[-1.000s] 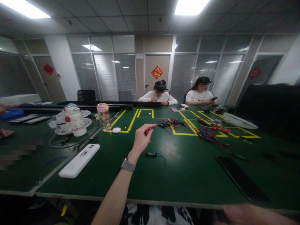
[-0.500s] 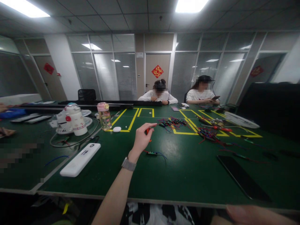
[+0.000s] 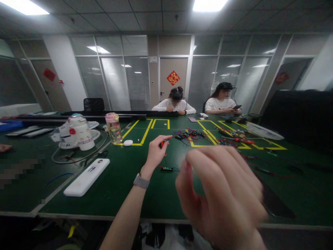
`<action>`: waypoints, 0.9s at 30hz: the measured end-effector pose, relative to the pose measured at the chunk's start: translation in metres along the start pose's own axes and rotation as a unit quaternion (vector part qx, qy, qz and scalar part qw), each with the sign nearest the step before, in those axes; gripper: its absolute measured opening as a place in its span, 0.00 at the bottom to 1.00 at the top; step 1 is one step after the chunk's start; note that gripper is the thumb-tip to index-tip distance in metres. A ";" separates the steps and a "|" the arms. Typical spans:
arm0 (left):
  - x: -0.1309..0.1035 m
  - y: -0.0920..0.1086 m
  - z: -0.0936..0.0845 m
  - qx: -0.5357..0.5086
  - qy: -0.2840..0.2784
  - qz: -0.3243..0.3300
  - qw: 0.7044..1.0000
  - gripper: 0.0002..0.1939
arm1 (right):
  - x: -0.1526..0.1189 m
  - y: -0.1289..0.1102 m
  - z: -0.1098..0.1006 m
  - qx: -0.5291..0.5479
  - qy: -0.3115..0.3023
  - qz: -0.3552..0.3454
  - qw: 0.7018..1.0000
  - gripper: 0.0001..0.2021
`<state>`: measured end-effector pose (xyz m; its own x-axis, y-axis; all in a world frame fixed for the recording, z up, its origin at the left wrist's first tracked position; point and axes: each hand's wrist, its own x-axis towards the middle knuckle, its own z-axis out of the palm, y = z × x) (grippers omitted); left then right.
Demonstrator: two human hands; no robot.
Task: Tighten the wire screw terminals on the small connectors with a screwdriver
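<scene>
My left hand (image 3: 156, 149) is closed around a small red-and-black tool (image 3: 161, 143) with a thin shaft that points down. Just below it, a small green circuit board (image 3: 167, 168) with red and blue wires lies on the green table (image 3: 125, 205). My right hand (image 3: 221, 194) is raised close to the camera, fingers curled and thumb drawn against the index finger; it is slightly blurred, and whatever the fingertips may hold cannot be made out. Beyond the hands lies a pile of wired circuit boards (image 3: 191, 136).
To the left are a white oblong device (image 3: 87, 177), a pink-lidded bottle (image 3: 113, 129), a white cup (image 3: 84, 133) and a looped cable. A dark phone-like slab (image 3: 278, 201) lies partly behind my right hand. Two people sit across the table.
My right hand has come up from the lower right edge to the middle right, over the table. My left hand keeps its grip above the board. The view has shifted slightly.
</scene>
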<state>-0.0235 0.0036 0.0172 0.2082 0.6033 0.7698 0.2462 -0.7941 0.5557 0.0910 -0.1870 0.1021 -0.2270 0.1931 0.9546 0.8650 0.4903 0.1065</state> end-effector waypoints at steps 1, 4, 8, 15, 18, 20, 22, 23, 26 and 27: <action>0.000 0.000 0.000 -0.002 -0.001 -0.001 1.000 0.15 | 0.010 0.011 0.014 -0.024 -0.010 0.015 1.000 0.06; 0.000 -0.002 0.002 -0.020 0.001 -0.006 1.000 0.15 | 0.013 0.060 0.067 -0.060 -0.131 0.095 0.985 0.05; -0.002 -0.005 0.005 -0.084 -0.025 -0.042 0.995 0.17 | -0.035 0.125 0.137 0.112 -0.424 0.193 0.878 0.05; -0.002 -0.005 0.007 -0.136 -0.052 -0.064 0.987 0.17 | -0.123 0.133 0.191 0.365 -0.463 0.252 0.767 0.20; -0.001 -0.005 0.011 -0.166 -0.026 -0.086 0.982 0.11 | -0.129 0.124 0.196 0.391 -0.465 0.269 0.747 0.13; -0.001 -0.006 0.012 -0.181 -0.018 -0.100 0.978 0.10 | -0.130 0.122 0.197 0.402 -0.465 0.280 0.737 0.09; -0.001 -0.005 0.013 -0.173 -0.013 -0.107 0.979 0.08 | -0.131 0.121 0.196 0.403 -0.452 0.280 0.745 0.08; -0.001 -0.005 0.013 -0.160 -0.012 -0.105 0.981 0.08 | -0.132 0.120 0.196 0.402 -0.442 0.278 0.752 0.07; -0.003 -0.004 0.011 -0.099 -0.006 -0.076 0.992 0.09 | -0.137 0.116 0.193 0.400 -0.418 0.274 0.768 0.07; -0.003 -0.004 0.011 -0.077 -0.003 -0.064 0.995 0.09 | -0.139 0.115 0.192 0.397 -0.408 0.273 0.775 0.06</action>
<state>-0.0149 0.0057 0.0092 0.1894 0.7007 0.6878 0.1229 -0.7119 0.6914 0.1356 0.0058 -0.0715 -0.4120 0.8707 0.2685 0.4573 0.4524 -0.7656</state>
